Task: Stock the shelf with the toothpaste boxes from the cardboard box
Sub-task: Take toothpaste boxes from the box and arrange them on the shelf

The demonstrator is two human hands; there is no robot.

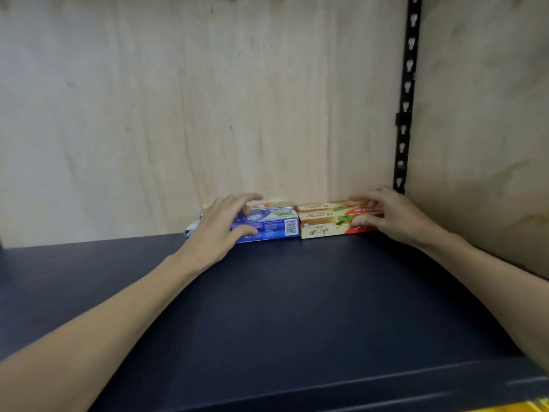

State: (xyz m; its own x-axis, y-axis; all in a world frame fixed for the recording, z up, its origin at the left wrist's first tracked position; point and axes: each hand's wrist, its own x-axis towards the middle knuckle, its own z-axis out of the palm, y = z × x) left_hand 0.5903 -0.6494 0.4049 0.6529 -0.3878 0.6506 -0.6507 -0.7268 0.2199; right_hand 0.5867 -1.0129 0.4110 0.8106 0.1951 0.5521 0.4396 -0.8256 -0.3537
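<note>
Against the plywood back panel (208,99), on the dark shelf (297,307): blue toothpaste box (267,227), left hand (219,230) clasping it; cream-and-red toothpaste box (326,226), right hand (392,215) pinching its end.

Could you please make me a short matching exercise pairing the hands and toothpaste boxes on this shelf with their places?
Things:
1. left hand
2. right hand
3. blue toothpaste box
4. cream and red toothpaste box

Places:
A. beside the black slotted rail
B. on the blue box
C. on the cream and red box
D. left of the cream box

Pairs: 1-B, 2-C, 3-D, 4-A
</note>
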